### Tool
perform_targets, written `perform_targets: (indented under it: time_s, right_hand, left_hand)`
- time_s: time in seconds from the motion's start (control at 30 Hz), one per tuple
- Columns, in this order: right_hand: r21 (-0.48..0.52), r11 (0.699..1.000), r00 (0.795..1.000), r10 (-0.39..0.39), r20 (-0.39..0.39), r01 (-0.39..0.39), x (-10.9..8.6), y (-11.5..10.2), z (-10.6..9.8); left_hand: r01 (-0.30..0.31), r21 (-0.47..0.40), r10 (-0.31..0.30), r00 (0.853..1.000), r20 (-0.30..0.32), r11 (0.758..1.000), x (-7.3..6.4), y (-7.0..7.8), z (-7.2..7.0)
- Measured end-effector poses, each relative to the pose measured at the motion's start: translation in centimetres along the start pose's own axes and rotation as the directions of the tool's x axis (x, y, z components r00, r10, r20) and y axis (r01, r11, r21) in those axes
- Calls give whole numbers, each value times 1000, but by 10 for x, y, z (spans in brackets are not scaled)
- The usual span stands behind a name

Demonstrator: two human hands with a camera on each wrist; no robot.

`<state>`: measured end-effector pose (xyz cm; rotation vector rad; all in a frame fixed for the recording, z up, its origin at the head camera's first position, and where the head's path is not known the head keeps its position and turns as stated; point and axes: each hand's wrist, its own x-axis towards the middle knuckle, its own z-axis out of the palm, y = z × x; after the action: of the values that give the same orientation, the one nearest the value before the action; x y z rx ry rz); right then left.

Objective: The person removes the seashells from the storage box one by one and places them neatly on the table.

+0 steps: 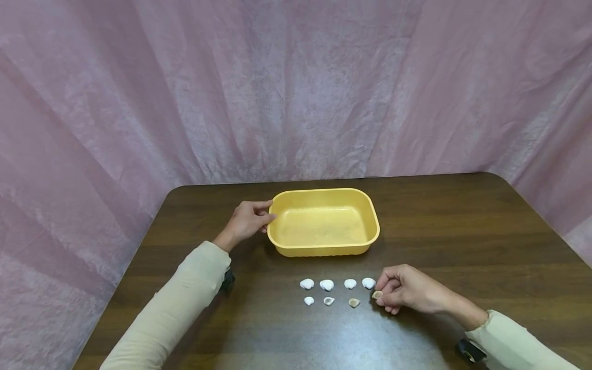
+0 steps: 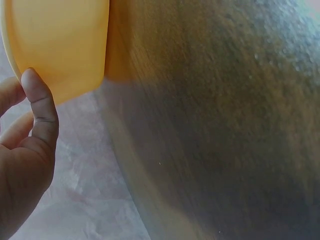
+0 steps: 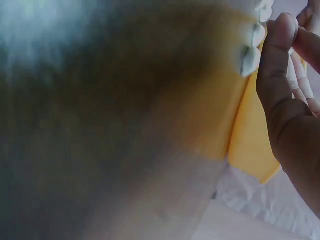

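A yellow plastic tub (image 1: 324,251) sits near the table's far side. At its left end my left hand (image 1: 246,221) grips the rim, thumb on the inner side and fingers outside; the left wrist view shows the thumb tip (image 2: 32,80) over the edge. My right hand (image 1: 413,292) pinches a small tan seashell (image 1: 377,295) between thumb and fingers, low over the table at the right end of the front row. Beside it lies another tan shell (image 1: 354,303), then two whiter ones. Behind these runs a row of several white shells (image 1: 326,284).
The brown wooden table (image 1: 462,221) has a rounded far right corner. A pink curtain (image 1: 296,92) hangs behind and around it. Dark wrist devices show at both cuffs, the right one (image 1: 470,351) close to the tabletop.
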<state>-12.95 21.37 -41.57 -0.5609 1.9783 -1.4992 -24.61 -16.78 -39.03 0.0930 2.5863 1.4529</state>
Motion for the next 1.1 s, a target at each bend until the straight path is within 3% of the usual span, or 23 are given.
perform_targets:
  time_s: [0.2,0.33,0.53,0.67,0.97,1.1]
  right_hand:
    - [-47,999,999,24,-22,-25,1,0,6]
    - [-136,990,997,27,-68,-37,1,-1,8]
    - [-370,929,990,-62,-127,11,3,0,11]
    - [-452,892,984,-95,-149,18,4,0,14]
    - [-511,859,978,-140,-157,41,6,-3,17]
    - [-450,893,980,-110,-163,25,2,-5,10]
  left_hand:
    - [-3,-2,3,1000,3,1000,-1,0,1]
    - [-8,0,8,1000,7,1000,-2,1,1]
    - [4,8,-4,1000,-3,1000,-2,0,0]
    - [14,20,-14,1000,-3,1000,-1,0,-1]
    - [8,46,-8,1000,-3,999,-2,-1,-4]
    - [-15,30,14,1000,16,999,-7,-5,-9]
